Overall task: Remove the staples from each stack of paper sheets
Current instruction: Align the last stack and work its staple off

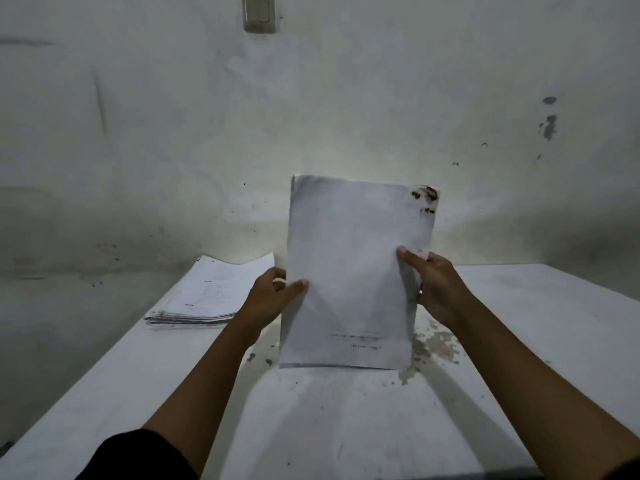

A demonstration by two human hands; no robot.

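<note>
1. Pinching the stack [353, 271] by its side edges, the left hand [273, 299] and right hand [433, 289] held it above the table [519, 341].
2. Rust-stained staples [426, 197] could tear the corner if yanked.
3. It stood upright, long axis vertical, stapled corner top-right.
4. More sheets [211, 296] lay left.

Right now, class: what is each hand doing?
Left hand: holding the left edge of the upright stack of paper, thumb in front.
Right hand: holding the stack's right edge.

Bare table [346, 427] lies open in front; the paper pile [204, 296] blocks the far left, the wall [346, 116] behind.
</note>
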